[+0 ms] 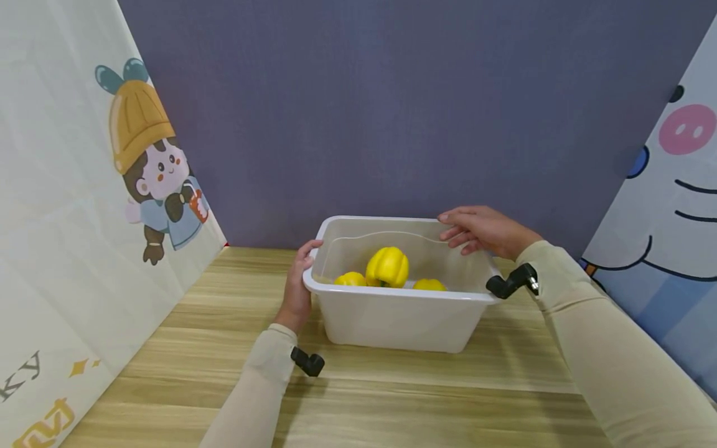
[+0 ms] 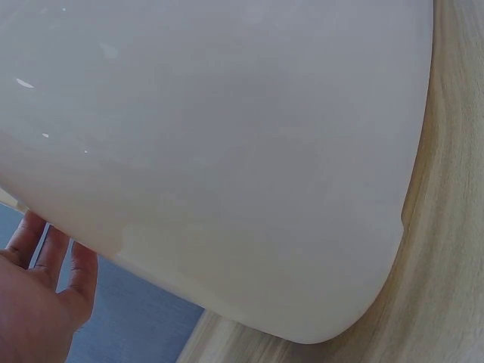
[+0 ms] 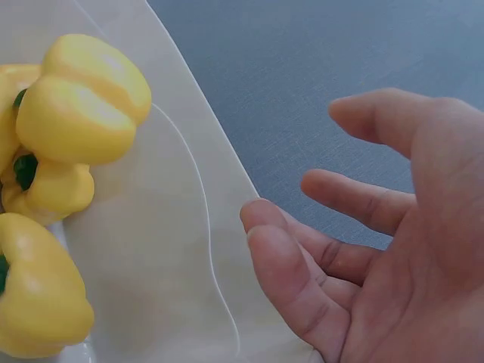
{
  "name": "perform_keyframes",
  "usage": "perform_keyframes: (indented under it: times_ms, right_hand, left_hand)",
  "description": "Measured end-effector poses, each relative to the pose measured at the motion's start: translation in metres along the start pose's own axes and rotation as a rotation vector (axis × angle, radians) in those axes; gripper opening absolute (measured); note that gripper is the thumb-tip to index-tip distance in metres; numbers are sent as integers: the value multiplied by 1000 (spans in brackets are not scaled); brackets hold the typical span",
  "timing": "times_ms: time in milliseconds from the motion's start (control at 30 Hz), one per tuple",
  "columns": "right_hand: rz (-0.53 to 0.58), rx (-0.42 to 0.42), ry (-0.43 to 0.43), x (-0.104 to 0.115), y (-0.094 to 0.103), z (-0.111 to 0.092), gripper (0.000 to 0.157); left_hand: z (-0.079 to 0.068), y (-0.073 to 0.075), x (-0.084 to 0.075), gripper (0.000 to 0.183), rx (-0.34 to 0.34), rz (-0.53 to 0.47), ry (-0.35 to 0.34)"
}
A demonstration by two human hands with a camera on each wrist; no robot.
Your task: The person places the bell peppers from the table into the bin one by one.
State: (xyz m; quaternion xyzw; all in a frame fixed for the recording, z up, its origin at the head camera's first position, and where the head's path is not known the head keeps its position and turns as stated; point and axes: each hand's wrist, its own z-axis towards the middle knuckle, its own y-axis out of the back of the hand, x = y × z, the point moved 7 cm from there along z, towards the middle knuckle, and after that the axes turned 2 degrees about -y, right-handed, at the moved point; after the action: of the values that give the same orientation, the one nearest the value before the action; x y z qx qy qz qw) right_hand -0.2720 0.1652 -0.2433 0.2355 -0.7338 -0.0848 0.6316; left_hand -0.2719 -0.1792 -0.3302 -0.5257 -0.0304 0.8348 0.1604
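Observation:
A white plastic bin (image 1: pixel 392 320) stands on the table and holds several yellow bell peppers (image 1: pixel 388 267). My left hand (image 1: pixel 297 283) grips the bin's left rim, fingers over the edge; in the left wrist view, the left hand (image 2: pixel 45 295) is at the rim beside the bin's smooth outer wall (image 2: pixel 249 151). Over the back right corner of the bin is my right hand (image 1: pixel 482 230), holding nothing. The right wrist view shows the right hand (image 3: pixel 408 242) with its fingers loosely spread near the rim, apart from the peppers (image 3: pixel 83 98).
The bin rests on a wood-grain table (image 1: pixel 358 398), close to a dark blue-grey back panel (image 1: pixel 392 112). White side panels with cartoon prints, a child in a yellow hat (image 1: pixel 162 168) and a pig snout (image 1: pixel 688 129), bound the left and right.

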Motion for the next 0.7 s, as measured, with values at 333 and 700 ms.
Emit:
perform_keyframes:
  times_ms: [333,700]
  right_hand:
    - [-3,6,-8,0,1,-1,67]
    - [5,-1,16,2,3,-7,62]
  left_hand:
    - [2,1,2,52,-11,7,-1]
    - [0,0,0,52,-14,13,-6]
